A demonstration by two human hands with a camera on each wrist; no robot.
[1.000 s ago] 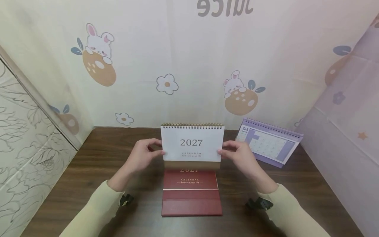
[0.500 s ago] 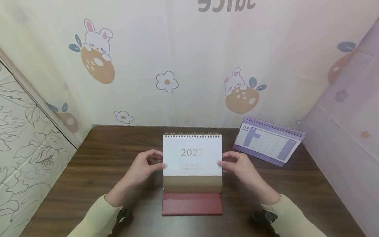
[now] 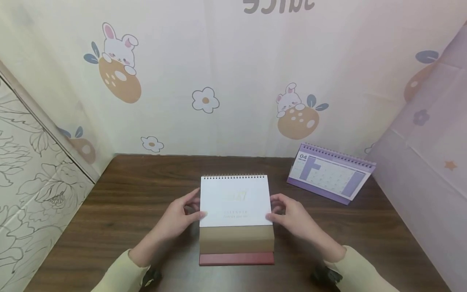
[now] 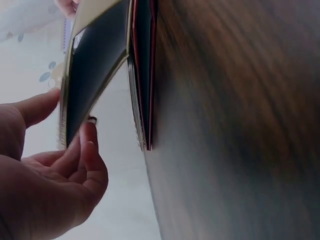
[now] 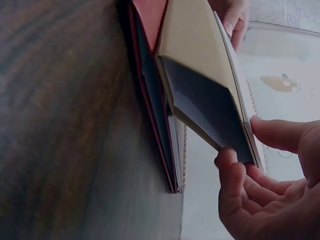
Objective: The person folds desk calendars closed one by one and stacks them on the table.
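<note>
A white spiral-bound desk calendar (image 3: 235, 202) marked 2027, with a tan base (image 3: 236, 239), lies low over a red desk calendar (image 3: 236, 259). Only the red one's front strip shows in the head view. My left hand (image 3: 180, 215) pinches the white calendar's left edge, thumb on the front page and fingers behind. Its right edge is pinched the same way by my right hand (image 3: 292, 215). In the right wrist view, the tan base (image 5: 192, 40) is folded partly open, dark inside, and the red calendar (image 5: 150, 20) lies nearly flat on the table beneath it.
A purple desk calendar (image 3: 330, 174) stands at the back right, turned to 04. The dark wooden table (image 3: 120, 211) meets a printed cloth (image 3: 237, 134) at the back. A flower-patterned panel (image 3: 33, 194) borders the left side.
Both hands have lowered the white calendar and brought it nearer over the red one, covering all but its front strip. The white page now leans further back.
</note>
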